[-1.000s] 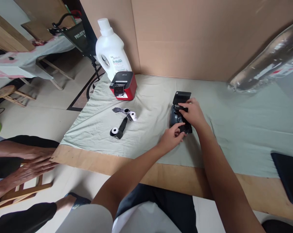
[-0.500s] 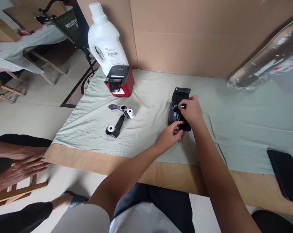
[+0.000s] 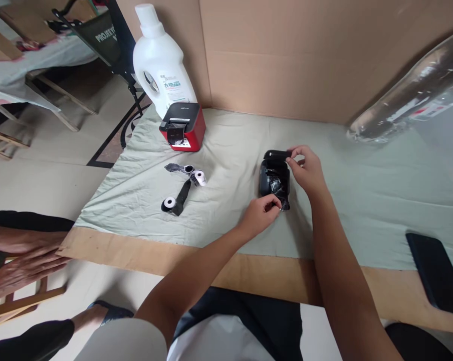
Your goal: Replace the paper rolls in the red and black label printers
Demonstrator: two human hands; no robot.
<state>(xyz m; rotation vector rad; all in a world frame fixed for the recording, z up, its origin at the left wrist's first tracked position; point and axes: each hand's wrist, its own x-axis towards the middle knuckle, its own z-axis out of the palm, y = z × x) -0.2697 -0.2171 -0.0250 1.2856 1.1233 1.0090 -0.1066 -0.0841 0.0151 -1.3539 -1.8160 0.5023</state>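
Observation:
A small black printer (image 3: 263, 181) lies on the cloth with its lid (image 3: 276, 156) raised at the far side. Glossy black film (image 3: 276, 186) fills its opening and hangs over the near edge. My left hand (image 3: 259, 213) is closed in a pinch on the near end of that film. With thumb and fingers, my right hand (image 3: 307, 168) grips the right edge of the lid. Left of the printer are small white-cored rolls (image 3: 170, 202) with black film trailing from them.
A red and black printer (image 3: 189, 131) stands at the back left before a white detergent bottle (image 3: 170, 65). Cardboard (image 3: 279, 60) walls the back. A phone (image 3: 439, 271) lies front right, below a plastic-wrapped roll (image 3: 407, 90). Another person's hands (image 3: 31, 260) rest by the left corner.
My right hand has moved from inside the printer to its lid, which is now tilted lower. My left hand has drawn slightly toward me, at the film's near end.

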